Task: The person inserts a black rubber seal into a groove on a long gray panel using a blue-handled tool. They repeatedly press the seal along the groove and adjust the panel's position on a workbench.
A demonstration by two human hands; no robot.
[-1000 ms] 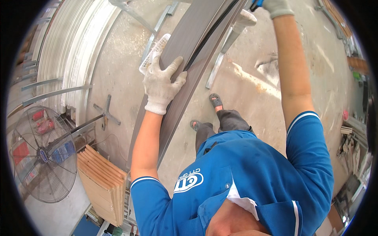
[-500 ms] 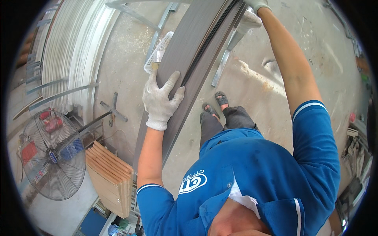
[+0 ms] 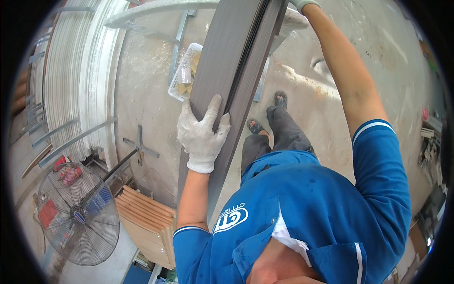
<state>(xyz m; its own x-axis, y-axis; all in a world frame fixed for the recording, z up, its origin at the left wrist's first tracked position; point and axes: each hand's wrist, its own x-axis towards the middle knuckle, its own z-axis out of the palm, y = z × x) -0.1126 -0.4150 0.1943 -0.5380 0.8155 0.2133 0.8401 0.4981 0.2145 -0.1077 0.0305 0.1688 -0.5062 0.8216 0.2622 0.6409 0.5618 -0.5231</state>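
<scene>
Long dark grey-brown boards with a wood-like grain point(image 3: 220, 61) slant from the top of the view down past my left forearm. A black groove runs between a wide and a narrow length. My left hand point(image 3: 202, 135), in a pale knit glove, lies on the wide board near its left edge. Its thumb and forefinger are stretched apart on the surface, so it is open; the fingertips at the edge are partly hidden. At the top, my right hand point(image 3: 305, 4), also gloved, is beside the boards' right edge. The frame cuts off its fingers.
A white plastic basket point(image 3: 177, 87) with a roll of tape stands left of the boards. A wrapped support bar point(image 3: 156, 7) crosses beneath them. Further left are a stand fan point(image 3: 78, 217), a cross-shaped metal foot point(image 3: 141, 146), stacked brown panels point(image 3: 146, 222) and long white profiles point(image 3: 71, 71).
My feet have stepped apart, and the view has shifted. My left hand sits slightly lower and further right in the picture, still on the board. More of the basket shows.
</scene>
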